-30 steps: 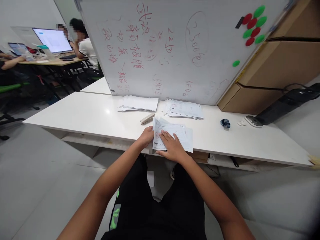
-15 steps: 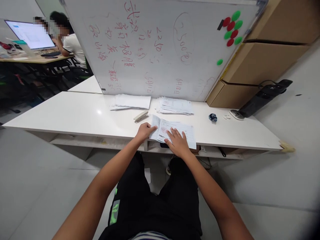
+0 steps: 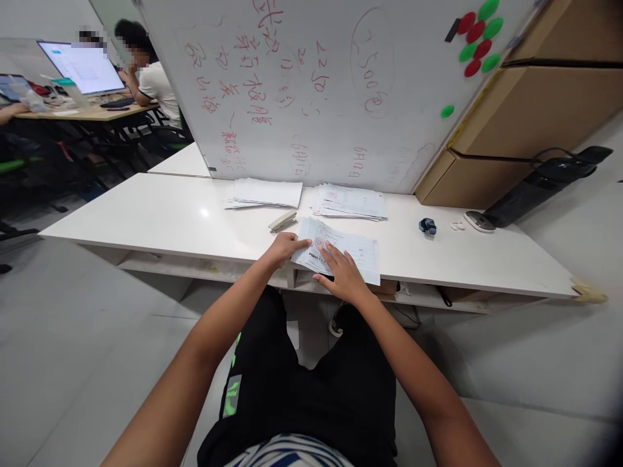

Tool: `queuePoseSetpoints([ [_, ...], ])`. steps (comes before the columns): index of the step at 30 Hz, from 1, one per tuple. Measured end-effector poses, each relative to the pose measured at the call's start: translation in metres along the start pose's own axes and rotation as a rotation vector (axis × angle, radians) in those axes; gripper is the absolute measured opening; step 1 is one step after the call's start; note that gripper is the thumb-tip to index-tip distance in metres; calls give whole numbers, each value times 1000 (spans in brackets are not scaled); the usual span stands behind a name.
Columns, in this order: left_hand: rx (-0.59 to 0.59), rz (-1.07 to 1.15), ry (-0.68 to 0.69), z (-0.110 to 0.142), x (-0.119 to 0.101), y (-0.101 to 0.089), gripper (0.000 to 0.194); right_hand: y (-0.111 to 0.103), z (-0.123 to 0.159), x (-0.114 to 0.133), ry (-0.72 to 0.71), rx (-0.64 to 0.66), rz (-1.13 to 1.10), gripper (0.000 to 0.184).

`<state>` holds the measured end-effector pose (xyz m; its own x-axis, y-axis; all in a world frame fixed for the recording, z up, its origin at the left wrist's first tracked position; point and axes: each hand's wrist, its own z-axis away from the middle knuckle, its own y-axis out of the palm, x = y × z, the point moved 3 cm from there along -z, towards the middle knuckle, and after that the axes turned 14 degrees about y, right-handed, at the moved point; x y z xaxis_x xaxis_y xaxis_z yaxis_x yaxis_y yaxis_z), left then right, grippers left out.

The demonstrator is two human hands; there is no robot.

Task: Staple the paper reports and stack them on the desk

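Observation:
Printed paper sheets (image 3: 365, 256) with a red stamp lie at the front edge of the white desk, overhanging it slightly. My left hand (image 3: 283, 250) pinches their left edge, thumb on top and fingers underneath. My right hand (image 3: 343, 272) lies flat on the sheets with its fingers spread. Just beyond my left hand sits a beige stapler (image 3: 283, 222). Behind the sheets are two paper stacks: a blank-looking one (image 3: 267, 193) on the left and a printed one (image 3: 349, 201) on the right.
A whiteboard (image 3: 316, 97) with red writing and magnets stands behind the stacks. Cardboard boxes (image 3: 535, 117), a dark bottle (image 3: 545, 185) and a small dark blue object (image 3: 427, 226) are at the right. Under the desktop runs an open shelf (image 3: 243, 269). A person (image 3: 156, 84) sits at a far table.
The view has shifted a little. The left part of the sheets, folded up before, now lies flatter, and my right hand has moved slightly left across them.

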<state>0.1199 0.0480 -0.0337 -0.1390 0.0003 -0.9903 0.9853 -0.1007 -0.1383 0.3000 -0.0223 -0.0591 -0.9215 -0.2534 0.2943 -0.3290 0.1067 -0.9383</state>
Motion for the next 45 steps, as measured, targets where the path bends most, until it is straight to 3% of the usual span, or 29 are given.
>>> queuePoseSetpoints([
  [3,-22,-226,132,-2,3,-1,46,2,-1,3,-11,0,4,73],
  [6,-6,-336,155,-1,2,-2,42,4,-2,5,-24,-11,1,70],
  [10,161,-161,68,1,-1,3,38,7,-6,14,-131,7,-148,70],
  [13,239,-90,103,3,-4,7,40,5,-5,15,-154,-44,-416,60],
  [15,196,-74,188,8,-6,6,41,0,3,5,-52,-209,-561,47],
  [17,148,-47,277,16,-9,1,44,-9,17,-13,157,-448,-645,40],
  [19,144,1,351,26,-13,-3,47,-20,31,-35,390,-611,-750,49],
  [20,155,32,378,30,-16,-5,48,-26,35,-44,471,-620,-835,58],
  [23,183,134,428,33,-28,-7,49,-44,23,-64,496,-400,-1104,70],
  [25,197,156,440,26,-34,-6,47,-56,5,-71,445,-255,-1173,59],
  [27,209,140,425,15,-37,-6,48,-61,-14,-74,422,-187,-1171,52],
  [32,145,140,311,-3,-23,-9,51,-41,-38,-63,469,22,-1101,52],
  [38,58,123,471,-3,-18,-4,49,-29,-41,-53,449,-117,-1047,53],
  [42,60,37,447,-5,-12,2,47,-21,-38,-50,548,-105,-923,57],
  [45,61,-56,481,-5,-17,-2,44,-22,-31,-55,530,-153,-900,56],
])
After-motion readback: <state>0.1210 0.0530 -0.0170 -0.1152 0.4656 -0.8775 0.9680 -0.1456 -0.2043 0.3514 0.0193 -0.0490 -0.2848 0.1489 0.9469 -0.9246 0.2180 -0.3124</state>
